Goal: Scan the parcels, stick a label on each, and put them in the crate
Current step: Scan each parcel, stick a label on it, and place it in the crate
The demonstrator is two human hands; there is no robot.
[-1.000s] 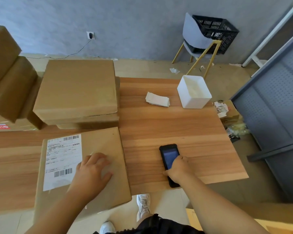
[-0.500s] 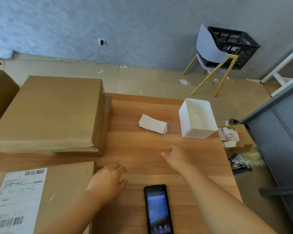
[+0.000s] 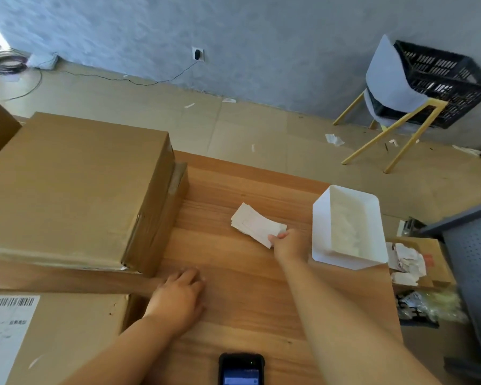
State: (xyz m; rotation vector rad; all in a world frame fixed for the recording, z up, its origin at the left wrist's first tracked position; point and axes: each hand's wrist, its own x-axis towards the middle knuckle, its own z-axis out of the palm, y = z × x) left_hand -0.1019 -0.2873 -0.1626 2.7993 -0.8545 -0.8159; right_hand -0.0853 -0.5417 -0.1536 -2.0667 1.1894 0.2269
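Observation:
A stack of white labels [image 3: 254, 223] lies on the wooden table [image 3: 233, 287]. My right hand [image 3: 288, 244] pinches the near right corner of that stack. My left hand [image 3: 178, 297] rests on the table with relaxed fingers, beside a flat cardboard parcel [image 3: 67, 337] that carries a printed barcode label [image 3: 6, 329]. The black handheld scanner [image 3: 240, 369] lies at the table's near edge, screen lit. Two larger cardboard parcels [image 3: 67, 190] are stacked at the left. The black crate [image 3: 444, 81] sits on a chair by the far wall.
A white plastic bin [image 3: 347, 226] stands on the table right of the labels. A small carton of crumpled paper scraps [image 3: 417, 262] sits off the right edge, beside a grey perforated panel [image 3: 475, 262]. Paper bits and a cable lie on the floor.
My right hand let go of the scanner, reached forward and took hold of the label stack. My left hand came off the near parcel onto the table. The view tilted upward.

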